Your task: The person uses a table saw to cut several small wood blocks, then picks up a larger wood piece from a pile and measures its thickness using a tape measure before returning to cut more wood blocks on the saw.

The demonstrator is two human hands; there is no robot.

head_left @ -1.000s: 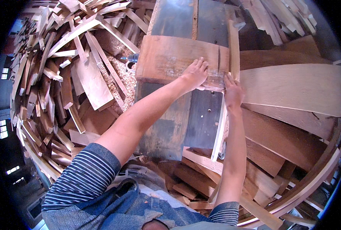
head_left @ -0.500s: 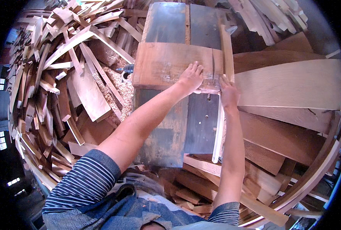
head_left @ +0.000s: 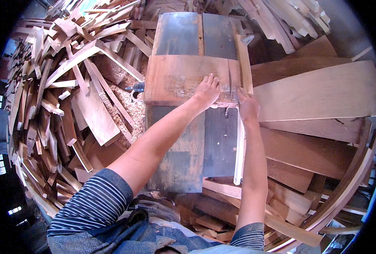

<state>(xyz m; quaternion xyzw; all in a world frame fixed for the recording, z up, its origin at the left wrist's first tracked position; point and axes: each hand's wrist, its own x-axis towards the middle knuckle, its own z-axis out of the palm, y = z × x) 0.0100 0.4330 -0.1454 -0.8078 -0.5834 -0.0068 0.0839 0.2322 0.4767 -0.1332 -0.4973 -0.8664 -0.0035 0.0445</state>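
Brown board [head_left: 175, 78] lying flat across the grey saw table [head_left: 183, 139], left hand [head_left: 206, 91] spread flat on its near right part, right hand [head_left: 248, 106] pressing its right edge beside the fence [head_left: 242, 127], fingers together, offcuts [head_left: 65, 97] heaped left, planks [head_left: 319, 97] stacked right

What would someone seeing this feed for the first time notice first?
Most striking are the two bare hands pressed on a wide brown board lying across the grey metal saw table at centre: the left hand flat on the board, the right hand at its right end beside a narrow strip. A big heap of offcuts fills the left, and broad planks are stacked on the right.
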